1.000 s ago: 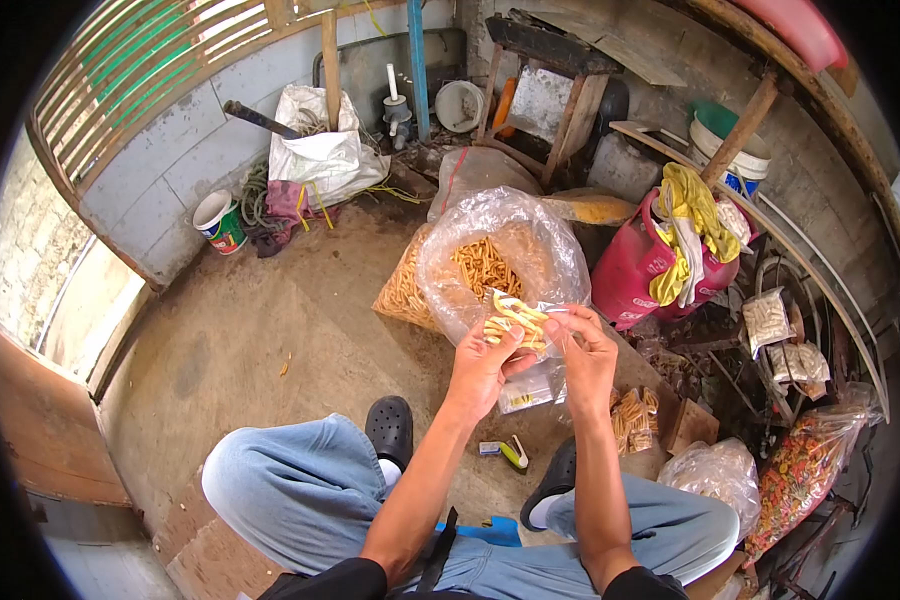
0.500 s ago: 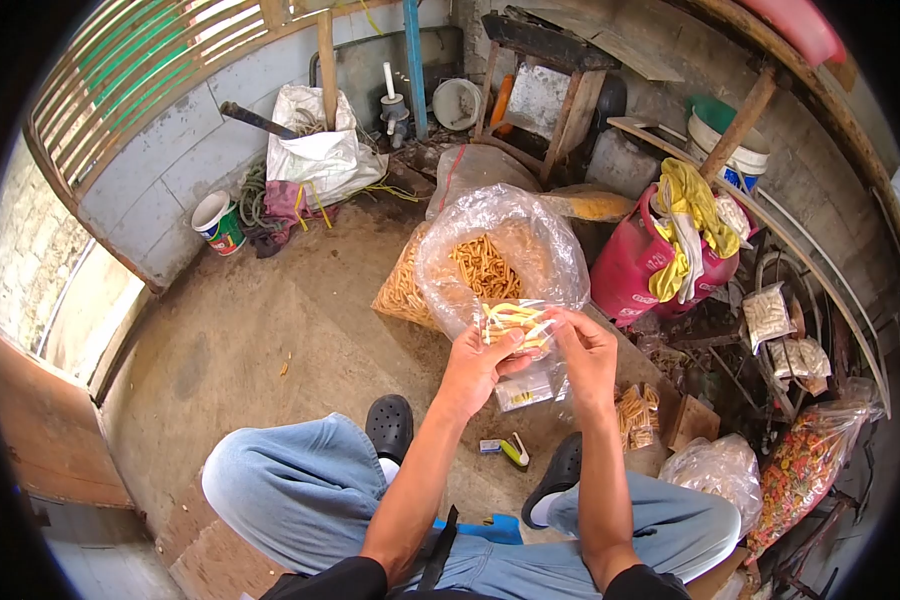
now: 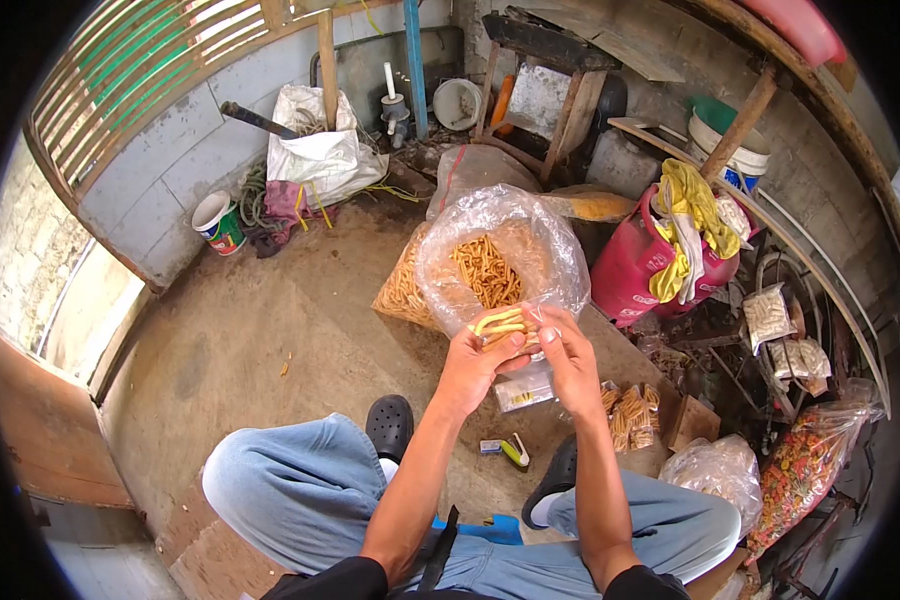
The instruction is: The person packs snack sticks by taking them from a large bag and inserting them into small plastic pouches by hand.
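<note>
A small clear plastic bag of yellow stick snacks (image 3: 503, 324) is held up between my two hands. My left hand (image 3: 473, 370) is closed round its left side, thumb in front. At the bag's right end, my right hand (image 3: 570, 368) pinches the plastic, its fingers partly hidden behind. Just beyond stands a large clear plastic sack (image 3: 562, 255), its mouth wide, with many brown snack sticks (image 3: 487, 272) inside. Under my hands lies a white packet (image 3: 523, 391). A green and white stapler (image 3: 516, 451) and a small blue and white box (image 3: 490, 446) rest on the floor between my shoes.
Filled snack packs (image 3: 632, 418) lie right of my right forearm. Farther right are a pink gas cylinder (image 3: 625, 265) draped with a yellow cloth (image 3: 690, 215), and a sack of colourful snacks (image 3: 795, 475). A white sack (image 3: 320, 155) and a paint bucket (image 3: 218, 225) stand by the left wall.
My right hand has moved left and slightly down, closer to my left hand, drawing in the bag's plastic end. More of the filled packs now shows beside my right forearm.
</note>
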`<action>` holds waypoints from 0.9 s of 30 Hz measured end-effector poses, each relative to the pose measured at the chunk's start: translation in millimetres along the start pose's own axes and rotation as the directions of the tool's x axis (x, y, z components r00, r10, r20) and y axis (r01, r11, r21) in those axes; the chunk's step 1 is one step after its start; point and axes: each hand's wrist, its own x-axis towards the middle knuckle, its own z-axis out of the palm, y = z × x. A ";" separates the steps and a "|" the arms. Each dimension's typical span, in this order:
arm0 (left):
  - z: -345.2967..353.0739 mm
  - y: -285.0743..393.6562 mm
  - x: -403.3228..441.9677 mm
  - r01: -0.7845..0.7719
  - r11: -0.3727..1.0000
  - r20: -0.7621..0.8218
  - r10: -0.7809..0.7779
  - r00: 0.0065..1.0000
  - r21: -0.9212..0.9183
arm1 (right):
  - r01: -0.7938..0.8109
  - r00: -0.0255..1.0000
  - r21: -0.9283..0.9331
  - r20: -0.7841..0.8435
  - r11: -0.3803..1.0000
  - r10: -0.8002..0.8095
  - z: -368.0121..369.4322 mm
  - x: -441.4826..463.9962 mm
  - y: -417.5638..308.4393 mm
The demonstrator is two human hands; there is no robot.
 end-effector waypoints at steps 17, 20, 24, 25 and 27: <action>-14.4 -4.0 5.6 -0.017 0.984 0.005 0.019 1.000 -0.178 | 0.014 0.994 -0.132 -0.102 0.991 -0.027 -8.3 2.1 -0.3; -11.1 -5.0 5.2 -0.023 0.987 -0.004 0.023 1.000 -0.158 | 0.041 0.995 -0.169 -0.078 0.985 -0.055 -7.2 1.1 6.6; -13.4 -6.8 5.4 -0.013 0.987 -0.015 0.010 1.000 -0.160 | 0.011 0.999 -0.148 -0.045 0.989 -0.017 -4.0 0.8 4.1; -13.9 -6.4 5.4 -0.012 0.987 -0.016 0.009 1.000 -0.159 | -0.011 0.997 -0.112 -0.072 0.994 0.003 -3.1 1.0 4.0; -14.4 -5.8 5.3 0.003 0.989 0.002 -0.003 1.000 -0.146 | -0.032 0.995 -0.076 -0.098 0.997 0.025 -1.8 1.0 5.5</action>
